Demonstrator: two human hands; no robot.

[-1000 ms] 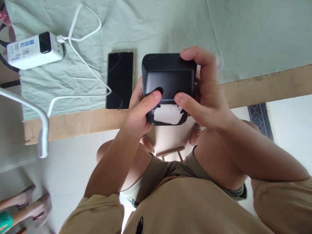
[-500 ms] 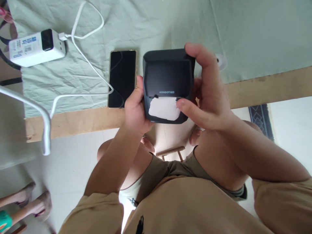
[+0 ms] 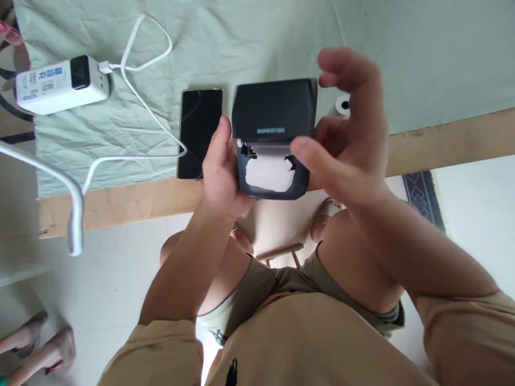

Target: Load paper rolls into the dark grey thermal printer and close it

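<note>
Head view, noted largest to smallest: bench (image 3: 450, 128), with a bare wooden near edge below a rumpled pale green cloth (image 3: 422, 53). Next, black device (image 3: 269, 120) marked NIIMBOT: held up over the near edge of the bench, just beside the phone (image 3: 201, 128). Cover (image 3: 273, 102) tipped up from the lower body (image 3: 273, 194), with a gap along its front edge and a pale bar (image 3: 269, 147) partly visible inside. Right hand (image 3: 358, 134): half-spread, fingers bent, index finger raised near the cover's upper right corner, thumb tip at the cover's front right edge; contact of the lower fingers with the device's side, cannot tell. Left hand (image 3: 221, 171): gripping the device by its left side, thumb pointing up along it; likely bearing most of the weight. Progress, judged from the gap: cover already parted from the lower body, not yet folded fully back; interior mostly hidden, contents not readable. Smaller: white power bank (image 3: 62, 84) lying on the cloth at far left; phone flat, dark screen up; white cable (image 3: 137, 157) plugged into the power bank, looping, crossing the phone's left edge. Then white patch (image 3: 269, 174), ragged-edged, on the lower body, nature unclear. Smallest: white roll (image 3: 340, 102) on the cloth, partly behind the right hand.
</note>
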